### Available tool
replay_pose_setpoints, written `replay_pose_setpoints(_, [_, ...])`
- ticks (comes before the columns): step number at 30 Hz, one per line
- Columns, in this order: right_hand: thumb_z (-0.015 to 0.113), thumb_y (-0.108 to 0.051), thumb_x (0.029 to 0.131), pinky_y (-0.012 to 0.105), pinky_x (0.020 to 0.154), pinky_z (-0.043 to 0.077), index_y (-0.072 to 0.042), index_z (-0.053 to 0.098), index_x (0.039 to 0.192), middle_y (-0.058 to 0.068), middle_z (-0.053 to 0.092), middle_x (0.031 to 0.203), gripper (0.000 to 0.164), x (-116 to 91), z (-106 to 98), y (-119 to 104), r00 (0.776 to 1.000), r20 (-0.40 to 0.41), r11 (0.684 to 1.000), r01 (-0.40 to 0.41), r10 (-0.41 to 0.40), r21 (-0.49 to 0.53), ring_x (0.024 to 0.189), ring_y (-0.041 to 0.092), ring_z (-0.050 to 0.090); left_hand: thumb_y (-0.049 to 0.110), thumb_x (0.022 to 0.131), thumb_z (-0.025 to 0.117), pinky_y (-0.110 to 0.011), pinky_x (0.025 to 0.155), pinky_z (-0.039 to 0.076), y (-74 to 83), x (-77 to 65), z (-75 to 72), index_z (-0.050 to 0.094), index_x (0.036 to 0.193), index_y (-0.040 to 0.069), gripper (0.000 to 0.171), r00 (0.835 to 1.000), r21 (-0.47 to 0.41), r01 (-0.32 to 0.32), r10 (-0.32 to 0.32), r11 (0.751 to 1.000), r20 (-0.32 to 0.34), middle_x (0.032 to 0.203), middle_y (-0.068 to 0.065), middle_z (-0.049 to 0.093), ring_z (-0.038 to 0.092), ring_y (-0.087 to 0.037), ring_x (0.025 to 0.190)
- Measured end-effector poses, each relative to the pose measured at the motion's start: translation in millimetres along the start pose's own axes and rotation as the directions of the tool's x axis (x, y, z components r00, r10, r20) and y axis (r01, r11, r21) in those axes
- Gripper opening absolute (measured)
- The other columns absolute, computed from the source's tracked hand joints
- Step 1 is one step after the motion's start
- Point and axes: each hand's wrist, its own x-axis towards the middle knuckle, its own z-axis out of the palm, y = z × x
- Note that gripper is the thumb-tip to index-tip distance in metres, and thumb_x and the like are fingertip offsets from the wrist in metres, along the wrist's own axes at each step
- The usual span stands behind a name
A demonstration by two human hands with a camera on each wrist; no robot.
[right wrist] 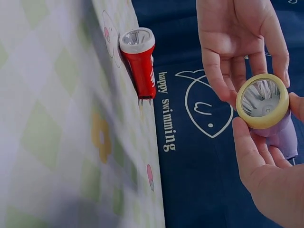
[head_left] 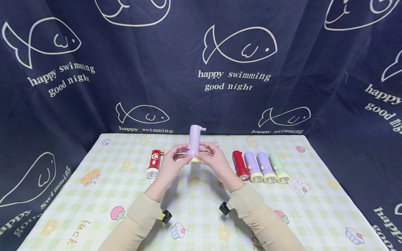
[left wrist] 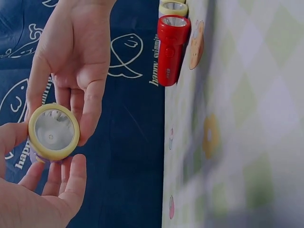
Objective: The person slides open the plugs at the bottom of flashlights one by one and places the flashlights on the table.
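A purple flashlight with a yellow lens rim is held above the table between my two hands. My left hand grips the lens end from the left, thumb at the front. From the other side my right hand pinches the same end, its thumb near the left one. The flashlight's lens end points down toward me, and a small plug piece sticks out sideways near its upper end. In the left wrist view the clear round lens shows inside the yellow rim.
A red flashlight with a white rim and prongs out lies left of my hands. On the right lie a red flashlight, two purple ones and a green one, side by side. A dark curtain hangs behind the checked tablecloth.
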Motion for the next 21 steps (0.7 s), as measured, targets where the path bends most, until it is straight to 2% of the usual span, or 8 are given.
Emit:
replay_pose_setpoints(6, [0.070,-0.012,0.084,0.033,0.083,0.055,-0.006,0.052,0.129,0.016,0.061,0.115,0.049,2,9,2,1.000,-0.001,0.999,-0.006,0.006,0.034,0.092,0.016,0.065,0.008,0.083,0.071,-0.030,0.081,0.056,-24.1,9.9,-5.6,0.060,0.123,0.010,0.042,0.999,-0.007,0.009,-0.009,1.000,-0.052,0.115,-0.013,0.062,0.060,-0.031,0.102])
replay_pose_setpoints(12, [0.069,-0.008,0.084,0.037,0.082,0.056,-0.003,0.051,0.128,0.019,0.062,0.113,0.048,6,18,0,1.000,-0.006,0.996,0.013,-0.013,0.085,0.089,0.017,0.066,0.009,0.084,0.070,-0.029,0.081,0.056,-21.6,10.9,-12.1,0.061,0.123,0.010,0.040,0.996,0.031,0.017,-0.015,0.999,-0.083,0.115,-0.013,0.063,0.061,-0.030,0.103])
replay_pose_setpoints(21, [0.070,-0.009,0.083,0.045,0.086,0.053,-0.003,0.052,0.128,0.021,0.062,0.114,0.049,12,29,1,1.000,0.000,0.998,0.010,-0.010,0.057,0.088,0.016,0.065,0.015,0.083,0.072,-0.029,0.079,0.056,-18.7,14.8,-25.0,0.060,0.124,0.008,0.043,0.995,0.092,0.063,-0.055,0.994,-0.086,0.115,-0.016,0.062,0.064,-0.019,0.092])
